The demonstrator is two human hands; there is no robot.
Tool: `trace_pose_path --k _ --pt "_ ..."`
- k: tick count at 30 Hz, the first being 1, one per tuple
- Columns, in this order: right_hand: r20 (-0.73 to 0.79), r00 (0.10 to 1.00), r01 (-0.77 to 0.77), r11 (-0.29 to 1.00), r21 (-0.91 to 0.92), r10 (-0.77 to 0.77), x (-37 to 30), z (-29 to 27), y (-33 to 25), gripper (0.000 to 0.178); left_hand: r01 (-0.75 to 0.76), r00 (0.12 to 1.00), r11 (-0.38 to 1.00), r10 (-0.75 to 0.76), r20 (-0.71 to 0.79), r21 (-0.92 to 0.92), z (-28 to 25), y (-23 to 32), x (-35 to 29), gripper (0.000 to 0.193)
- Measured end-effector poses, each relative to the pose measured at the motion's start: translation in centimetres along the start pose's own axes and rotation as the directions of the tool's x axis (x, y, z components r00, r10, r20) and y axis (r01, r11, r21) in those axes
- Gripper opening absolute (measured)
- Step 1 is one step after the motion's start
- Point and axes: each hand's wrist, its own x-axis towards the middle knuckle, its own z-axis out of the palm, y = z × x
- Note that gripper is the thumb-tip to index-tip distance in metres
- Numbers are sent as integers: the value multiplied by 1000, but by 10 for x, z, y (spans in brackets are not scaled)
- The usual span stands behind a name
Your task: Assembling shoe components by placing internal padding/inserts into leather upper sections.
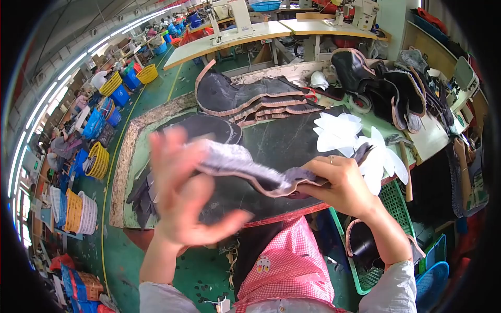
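Observation:
Pinched in my right hand (344, 182) is a dark boot-upper piece (229, 157) with pale grey fleece lining and a tan edge, held above the table. The piece stretches leftward to behind my left hand (180, 195), which is raised and smeared by motion, its fingers and thumb spread apart. Under them lies a black work mat (271, 138). A stack of black tan-edged pieces (245, 96) rests at the back of the table, with a rounded dark piece (203, 128) in front of it. White petal-shaped sheets (339, 133) fan out to the right.
More black uppers (386, 83) pile up at the back right. Beside my right forearm, a green crate (394, 201) holds a dark piece. A wooden-handled tool (405, 172) lies at the table's right edge. Sewing machines (237, 18) stand on a bench beyond. Another person's arm (462, 156) shows at far right.

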Motion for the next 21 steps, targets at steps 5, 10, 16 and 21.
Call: trace_pose_path --k 5,10,16,21 --pt "146 987 58 998 13 -59 -6 -8 -20 28 261 866 963 -263 426 63 22 3 20 61" --pt "355 934 -193 869 455 22 -27 -9 -16 36 658 744 509 -332 579 -555 20 13 -5 14" --pt "332 938 -34 926 375 -101 -4 3 -6 31 416 720 826 -44 693 -380 37 9 21 42" --pt "-340 921 -69 938 339 191 -19 -25 15 39 576 766 582 -142 626 -573 33 -21 -16 58"
